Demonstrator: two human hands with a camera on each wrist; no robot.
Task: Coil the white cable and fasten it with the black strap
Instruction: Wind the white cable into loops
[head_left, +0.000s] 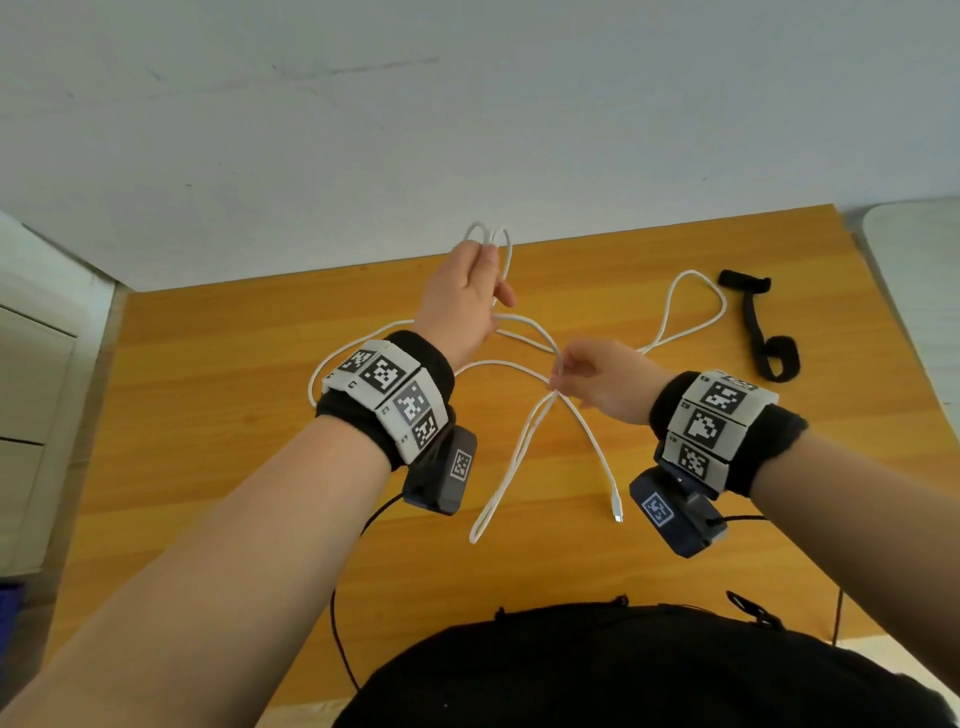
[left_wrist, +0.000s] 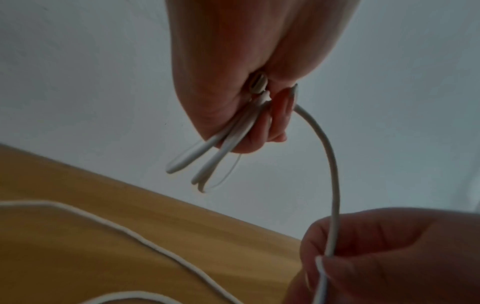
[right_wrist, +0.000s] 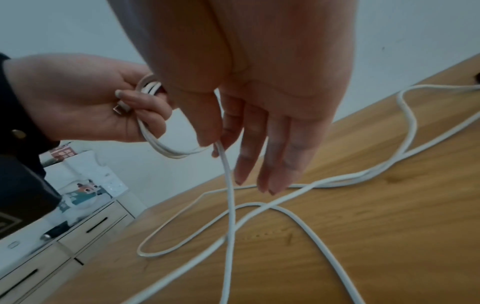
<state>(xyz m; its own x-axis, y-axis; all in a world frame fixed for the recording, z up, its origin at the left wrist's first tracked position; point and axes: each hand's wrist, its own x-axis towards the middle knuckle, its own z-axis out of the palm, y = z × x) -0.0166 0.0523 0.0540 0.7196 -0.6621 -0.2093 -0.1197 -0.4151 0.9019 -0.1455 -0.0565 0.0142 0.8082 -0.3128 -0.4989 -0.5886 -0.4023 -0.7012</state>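
Observation:
The white cable (head_left: 524, 447) sprawls in loose crossing loops over the wooden table (head_left: 260, 467); one connector end (head_left: 617, 515) lies near the front. My left hand (head_left: 475, 283) is raised above the table's far edge and grips a small bundle of coiled loops (left_wrist: 221, 152) together with the other connector (right_wrist: 120, 108). My right hand (head_left: 563, 374) pinches a single strand (right_wrist: 223, 164) between thumb and forefinger, its other fingers hanging straight. That strand runs up to the left hand's bundle. The black strap (head_left: 759, 325) lies untouched at the table's far right.
A white drawer cabinet (head_left: 31, 415) stands left of the table, with small items on top (right_wrist: 78, 191). A pale wall (head_left: 467, 104) rises behind the table. A light grey object (head_left: 914, 244) sits past the right edge. Thin black cords (head_left: 337, 623) hang from the wrist cameras.

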